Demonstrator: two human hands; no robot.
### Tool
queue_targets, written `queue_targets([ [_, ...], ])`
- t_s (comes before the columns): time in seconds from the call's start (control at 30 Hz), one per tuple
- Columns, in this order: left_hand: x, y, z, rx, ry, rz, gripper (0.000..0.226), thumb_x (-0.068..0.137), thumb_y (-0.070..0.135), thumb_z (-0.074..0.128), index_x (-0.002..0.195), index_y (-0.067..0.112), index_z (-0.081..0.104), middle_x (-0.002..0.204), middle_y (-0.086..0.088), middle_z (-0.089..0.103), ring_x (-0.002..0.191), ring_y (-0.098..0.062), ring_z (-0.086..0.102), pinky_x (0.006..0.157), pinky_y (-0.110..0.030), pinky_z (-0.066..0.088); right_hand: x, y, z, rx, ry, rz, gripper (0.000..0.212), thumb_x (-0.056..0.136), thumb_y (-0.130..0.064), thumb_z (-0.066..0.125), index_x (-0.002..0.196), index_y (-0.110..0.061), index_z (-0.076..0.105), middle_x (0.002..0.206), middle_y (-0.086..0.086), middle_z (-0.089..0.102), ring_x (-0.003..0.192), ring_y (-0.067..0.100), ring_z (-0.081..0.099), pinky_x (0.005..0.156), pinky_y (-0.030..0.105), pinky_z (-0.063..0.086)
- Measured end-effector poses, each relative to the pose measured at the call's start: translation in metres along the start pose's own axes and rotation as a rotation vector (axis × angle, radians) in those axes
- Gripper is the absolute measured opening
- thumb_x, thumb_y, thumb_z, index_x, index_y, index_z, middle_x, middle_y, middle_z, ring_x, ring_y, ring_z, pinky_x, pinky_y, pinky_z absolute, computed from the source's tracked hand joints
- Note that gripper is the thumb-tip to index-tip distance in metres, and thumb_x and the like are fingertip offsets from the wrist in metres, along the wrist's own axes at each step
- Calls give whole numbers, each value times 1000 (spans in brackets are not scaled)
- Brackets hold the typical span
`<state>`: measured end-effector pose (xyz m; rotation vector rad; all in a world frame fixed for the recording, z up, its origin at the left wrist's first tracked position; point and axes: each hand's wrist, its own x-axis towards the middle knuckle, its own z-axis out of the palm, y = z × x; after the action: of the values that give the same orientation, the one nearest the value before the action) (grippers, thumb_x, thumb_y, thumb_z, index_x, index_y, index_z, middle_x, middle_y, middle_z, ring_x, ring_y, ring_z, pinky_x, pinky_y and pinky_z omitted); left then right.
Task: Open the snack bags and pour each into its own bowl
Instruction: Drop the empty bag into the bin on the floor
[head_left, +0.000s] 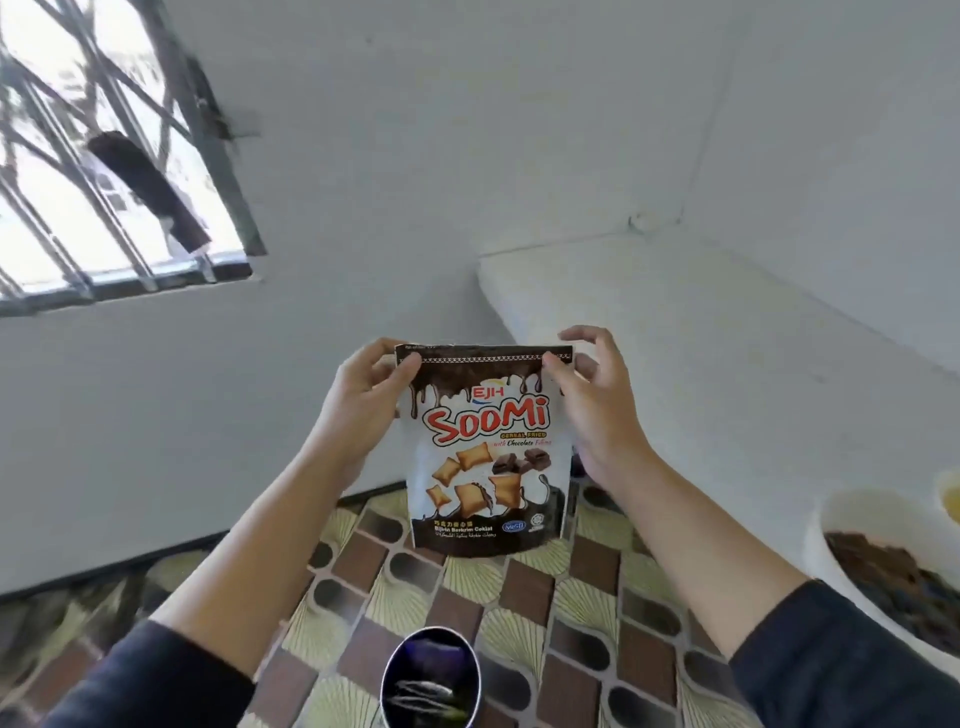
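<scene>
The person is on the opening step. The left hand (363, 400) pinches the top left corner of the snack bag (485, 452). The right hand (597, 405) pinches the top right corner. The bag hangs straight up between the two hands. It is white with brown drips, and its top looks shut. Next, the hands likely must tear the top. A white bowl (852, 514), below and right of the right hand, holds brown bits.
</scene>
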<state>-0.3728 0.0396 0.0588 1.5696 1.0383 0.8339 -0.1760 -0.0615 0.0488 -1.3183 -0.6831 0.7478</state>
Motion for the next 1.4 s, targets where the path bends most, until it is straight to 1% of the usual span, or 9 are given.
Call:
queue_targets([
  [0.17, -16, -61, -55, -53, 147, -90, 15, 103, 19, 57, 113, 24, 47, 93, -12, 76, 80, -27, 77, 67, -38, 64, -14, 68, 70, -69, -88, 47, 18, 102, -12, 53, 98, -30, 56, 106, 17, 67, 92, 30, 73, 69, 45, 63],
  [0.27, -19, -100, -73, -35, 175, -169, 3, 103, 15, 56, 104, 16, 59, 94, -7, 75, 80, -19, 77, 58, -29, 62, -13, 108, 93, -93, -95, 136, 15, 100, -9, 56, 96, -19, 67, 101, 9, 72, 93, 25, 74, 70, 41, 63],
  [0.43, -20, -200, -73, 7, 130, -351, 20, 102, 9, 58, 103, 21, 74, 101, -7, 72, 94, -18, 74, 61, -22, 59, -6, 201, 102, -176, -109, 216, 16, 96, -5, 60, 98, -17, 71, 102, 3, 73, 95, 17, 72, 70, 26, 60],
  [0.67, -17, -383, -39, 19, 153, -455, 21, 102, 8, 56, 103, 17, 75, 109, 5, 71, 86, -5, 71, 58, -9, 52, 3, 401, 84, -329, -214, 229, 23, 93, -3, 65, 91, -25, 72, 100, -4, 74, 94, 13, 72, 69, 27, 61],
  [0.8, -32, -491, -19, 0, 140, -556, 20, 102, 10, 57, 102, 19, 74, 106, -5, 73, 77, -1, 74, 59, -15, 55, -19, 509, 67, -389, -273, 286, 24, 89, 2, 67, 89, -21, 73, 99, -3, 74, 92, 12, 72, 64, 24, 60],
  [0.9, -49, -557, -6, 4, 108, -638, 16, 101, 10, 58, 102, 18, 72, 106, -10, 73, 76, -2, 74, 57, -14, 55, -43, 580, 49, -504, -324, 318, 26, 84, 3, 73, 83, -22, 75, 93, -6, 74, 88, 13, 71, 66, 32, 63],
  [1.0, -59, -603, 10, -6, 64, -686, 17, 102, 10, 57, 107, 18, 70, 108, -14, 72, 75, -2, 74, 55, -13, 54, -57, 627, 32, -608, -344, 309, 22, 83, -1, 76, 87, -22, 78, 96, -14, 72, 95, 3, 66, 78, 19, 57],
  [1.23, -64, -641, 40, -151, 111, -710, 16, 97, 10, 63, 107, 20, 71, 116, -16, 68, 85, -25, 78, 77, -50, 64, -53, 649, 12, -680, -315, 246, 21, 85, 5, 71, 91, -14, 78, 92, -20, 66, 89, -11, 59, 73, 1, 46],
  [1.4, -37, -629, 38, -233, 172, -636, 15, 98, 4, 58, 104, 9, 71, 114, -14, 70, 86, -23, 77, 84, -60, 60, -30, 640, 22, -625, -279, 193, 19, 85, 4, 72, 89, -14, 77, 98, -8, 72, 94, -1, 65, 70, 8, 53],
])
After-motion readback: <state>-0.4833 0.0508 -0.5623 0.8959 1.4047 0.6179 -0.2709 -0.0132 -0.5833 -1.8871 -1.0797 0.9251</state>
